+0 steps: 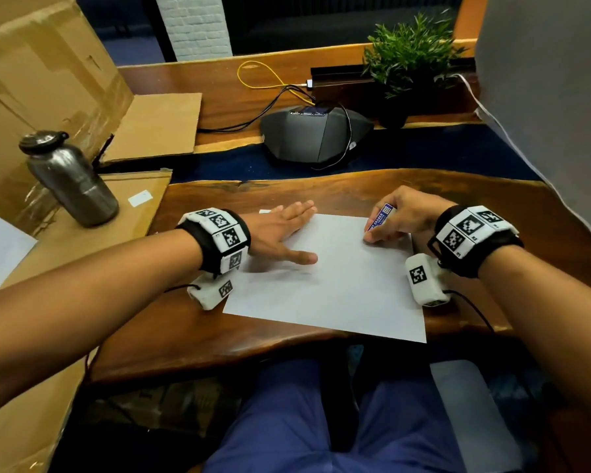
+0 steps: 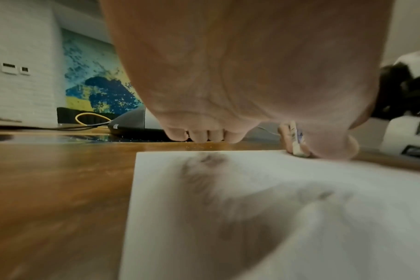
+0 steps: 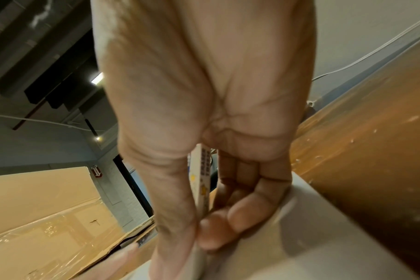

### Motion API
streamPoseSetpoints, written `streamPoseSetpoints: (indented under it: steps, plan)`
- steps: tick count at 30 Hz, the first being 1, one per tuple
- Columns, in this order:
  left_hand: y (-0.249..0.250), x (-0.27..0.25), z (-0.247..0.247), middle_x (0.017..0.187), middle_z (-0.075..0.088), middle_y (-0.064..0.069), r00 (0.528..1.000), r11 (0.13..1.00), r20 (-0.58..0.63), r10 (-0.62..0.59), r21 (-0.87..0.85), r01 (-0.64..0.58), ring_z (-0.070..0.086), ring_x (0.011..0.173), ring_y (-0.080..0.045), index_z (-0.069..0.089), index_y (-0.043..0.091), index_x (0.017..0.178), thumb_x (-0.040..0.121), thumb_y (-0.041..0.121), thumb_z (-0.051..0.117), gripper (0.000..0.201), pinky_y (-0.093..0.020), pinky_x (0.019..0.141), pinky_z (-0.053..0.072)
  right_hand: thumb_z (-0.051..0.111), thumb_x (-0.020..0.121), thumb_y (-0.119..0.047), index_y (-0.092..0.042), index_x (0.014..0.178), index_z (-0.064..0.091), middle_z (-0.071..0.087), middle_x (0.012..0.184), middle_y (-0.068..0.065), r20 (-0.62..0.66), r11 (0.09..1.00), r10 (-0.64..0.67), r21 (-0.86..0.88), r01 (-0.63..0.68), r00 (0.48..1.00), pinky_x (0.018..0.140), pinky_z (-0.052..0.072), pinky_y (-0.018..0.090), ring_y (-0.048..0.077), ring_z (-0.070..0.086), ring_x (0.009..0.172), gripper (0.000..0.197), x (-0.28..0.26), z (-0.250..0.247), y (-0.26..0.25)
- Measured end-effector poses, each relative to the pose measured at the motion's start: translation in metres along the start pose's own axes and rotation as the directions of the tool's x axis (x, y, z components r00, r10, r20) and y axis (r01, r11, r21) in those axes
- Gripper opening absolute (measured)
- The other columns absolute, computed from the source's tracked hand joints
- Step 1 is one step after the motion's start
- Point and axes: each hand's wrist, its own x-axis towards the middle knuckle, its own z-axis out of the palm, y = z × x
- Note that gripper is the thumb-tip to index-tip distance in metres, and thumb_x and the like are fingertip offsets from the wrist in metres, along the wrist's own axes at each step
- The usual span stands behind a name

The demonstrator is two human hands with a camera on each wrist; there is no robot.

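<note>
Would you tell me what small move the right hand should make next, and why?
Probably rub the eraser in a short stroke across the sheet of paper: the right hand pinches it with its white end on the paper near the far right corner, and the left hand lies flat, steadying it.

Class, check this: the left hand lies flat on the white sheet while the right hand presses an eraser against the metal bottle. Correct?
No. The head view shows the right hand pressing the eraser against the white sheet, not the metal bottle; the left hand does lie flat on it.
</note>
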Motion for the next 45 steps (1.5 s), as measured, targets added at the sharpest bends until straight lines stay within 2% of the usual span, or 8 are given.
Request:
streamPoseSetpoints:
  steps: [5, 11, 19, 28, 32, 38, 41, 45]
  plan:
    - [-0.007, -0.013, 0.017, 0.16, -0.029, 0.011, 0.998, 0.995, 0.037, -0.047, -0.087, 0.05, -0.02, 0.148, -0.01, -0.019, 0.029, 0.155, 0.069, 0.08, 0.062, 0.128, -0.034, 0.12, -0.01, 0.092, 0.066, -0.028, -0.019, 0.078, 0.081, 0.077, 0.076, 0.002, 0.024, 0.982, -0.055, -0.182, 0.058, 0.998, 0.069, 0.056, 0.028, 0.017, 0.069, 0.069, 0.019, -0.002, -0.004, -0.012]
    - [0.0, -0.006, 0.012, 0.159, -0.03, 0.01, 0.993, 0.989, 0.052, -0.109, -0.091, 0.114, -0.025, 0.147, -0.008, -0.021, 0.028, 0.154, 0.061, 0.076, 0.074, 0.142, -0.036, 0.12, -0.013, 0.082, 0.08, -0.019, -0.015, 0.074, 0.074, 0.067, 0.059, -0.007, -0.117, 0.947, -0.253, -0.235, 0.221, 0.96, 0.042, 0.037, 0.007, 0.0, 0.059, 0.048, 0.011, 0.008, 0.029, -0.051]
    - [-0.003, -0.004, 0.015, 0.16, -0.029, 0.01, 0.994, 0.986, 0.031, -0.106, -0.122, 0.109, -0.024, 0.147, -0.009, -0.02, 0.029, 0.154, 0.059, 0.075, 0.075, 0.142, -0.037, 0.121, -0.012, 0.081, 0.075, -0.022, -0.015, 0.071, 0.078, 0.069, 0.066, -0.006, -0.084, 0.87, -0.341, -0.404, 0.281, 0.936, 0.056, 0.042, 0.021, 0.01, 0.061, 0.068, 0.009, 0.024, 0.049, -0.068]
    - [-0.006, -0.002, 0.016, 0.16, -0.03, 0.01, 0.995, 0.988, 0.04, -0.093, -0.12, 0.097, -0.024, 0.147, -0.01, -0.02, 0.029, 0.154, 0.056, 0.08, 0.073, 0.145, -0.041, 0.122, -0.01, 0.081, 0.074, -0.022, -0.015, 0.072, 0.078, 0.067, 0.063, -0.007, -0.023, 0.847, -0.312, -0.46, 0.267, 0.95, 0.059, 0.049, 0.024, 0.008, 0.059, 0.063, 0.008, 0.02, 0.051, -0.084]
    - [-0.005, -0.002, 0.017, 0.159, -0.03, 0.009, 0.995, 0.991, 0.041, -0.09, -0.098, 0.094, -0.024, 0.147, -0.01, -0.02, 0.028, 0.154, 0.058, 0.08, 0.072, 0.143, -0.042, 0.122, -0.01, 0.079, 0.078, -0.021, -0.014, 0.068, 0.072, 0.06, 0.058, -0.007, -0.161, 0.856, -0.274, -0.49, 0.164, 0.948, 0.062, 0.044, 0.026, 0.014, 0.057, 0.063, 0.014, 0.02, 0.033, -0.071]
    - [-0.007, 0.0, 0.02, 0.158, -0.033, 0.01, 0.998, 0.997, 0.038, -0.051, -0.052, 0.053, -0.025, 0.147, -0.011, -0.023, 0.029, 0.153, 0.06, 0.089, 0.06, 0.139, -0.039, 0.121, -0.011, 0.08, 0.084, -0.024, -0.013, 0.087, 0.072, 0.075, 0.084, 0.008, -0.072, 0.96, -0.016, -0.281, -0.005, 0.997, 0.069, 0.057, 0.035, 0.022, 0.066, 0.071, 0.013, 0.014, 0.019, -0.031]
    - [-0.003, 0.009, 0.018, 0.159, -0.031, 0.011, 1.0, 1.0, 0.028, -0.001, 0.002, 0.001, -0.023, 0.148, -0.01, -0.023, 0.027, 0.154, 0.058, 0.098, 0.045, 0.137, -0.041, 0.122, -0.009, 0.079, 0.085, -0.023, -0.016, 0.086, 0.071, 0.076, 0.083, 0.006, -0.046, 0.96, -0.064, -0.277, 0.048, 0.997, 0.074, 0.06, 0.038, 0.02, 0.068, 0.071, 0.01, 0.014, 0.014, -0.026]
    - [0.014, 0.025, 0.001, 0.162, -0.022, 0.01, 1.0, 1.0, -0.016, 0.011, 0.006, -0.011, -0.013, 0.149, -0.01, -0.012, 0.024, 0.157, 0.083, 0.08, 0.044, 0.108, -0.034, 0.117, -0.011, 0.077, 0.086, -0.025, -0.019, 0.086, 0.07, 0.073, 0.076, -0.003, -0.048, 0.934, -0.115, -0.346, 0.091, 0.992, 0.065, 0.051, 0.027, 0.013, 0.064, 0.067, 0.009, 0.013, 0.013, -0.024]
